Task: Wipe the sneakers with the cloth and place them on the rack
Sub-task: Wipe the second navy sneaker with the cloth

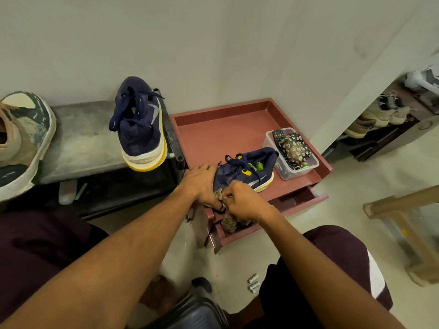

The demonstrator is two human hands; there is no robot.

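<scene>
The left hand (200, 182) curls its grip over the toe of the navy sneaker (247, 172) on the red tabletop (225, 129), the right hand (244, 203) clamps its grip on the cloth (229, 223) there, and the second sneaker (140, 124) sits on the grey rack (83, 141).

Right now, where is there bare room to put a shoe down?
Two bare patches: the grey shelf between the tan sneaker and the navy sneaker on it, and the back of the red table top, behind the held sneaker and left of the plastic box. The front is crowded: left hand, right hand, cloth.
</scene>
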